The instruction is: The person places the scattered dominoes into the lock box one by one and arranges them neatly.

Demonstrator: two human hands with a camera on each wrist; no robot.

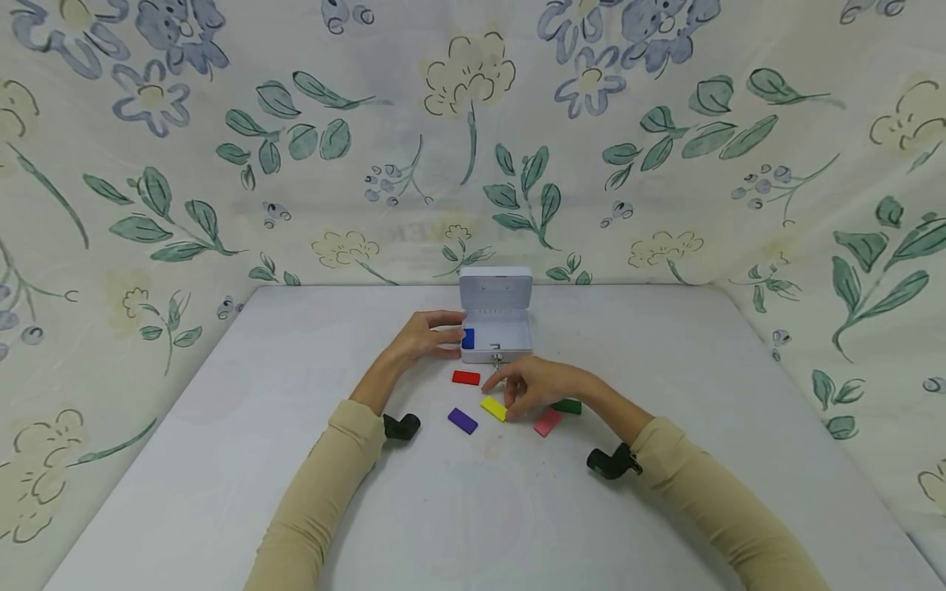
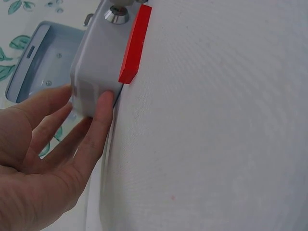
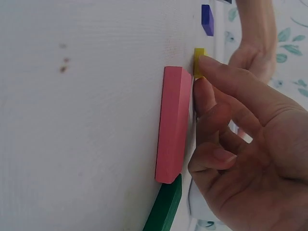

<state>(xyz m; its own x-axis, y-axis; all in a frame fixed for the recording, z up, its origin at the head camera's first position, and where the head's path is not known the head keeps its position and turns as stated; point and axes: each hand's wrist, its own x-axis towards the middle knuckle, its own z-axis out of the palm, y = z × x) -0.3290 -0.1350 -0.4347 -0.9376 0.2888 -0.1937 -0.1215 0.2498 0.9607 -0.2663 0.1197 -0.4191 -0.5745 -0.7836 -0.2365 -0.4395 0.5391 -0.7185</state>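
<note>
An open white metal cash box (image 1: 497, 356) stands at the table's far side, its lid (image 1: 495, 289) raised. Inside, at the left end, is a blue block (image 1: 469, 338). My left hand (image 1: 427, 335) holds the box's left end, with the thumb (image 2: 103, 108) at the front corner. Over the table in front, my right hand (image 1: 538, 384) pinches the near end of a flat yellow block (image 1: 493, 409) between thumb and a finger. A red block (image 1: 466, 377) lies close before the box. Under and beside the right hand are a pink block (image 3: 172, 122) and a green block (image 3: 164, 206).
A purple block (image 1: 462, 421) lies left of the yellow one. From the box front sticks a lock with a key (image 1: 498, 359). Both wrists carry black cameras. A floral cloth (image 1: 473, 164) hangs behind the white table (image 1: 473, 517).
</note>
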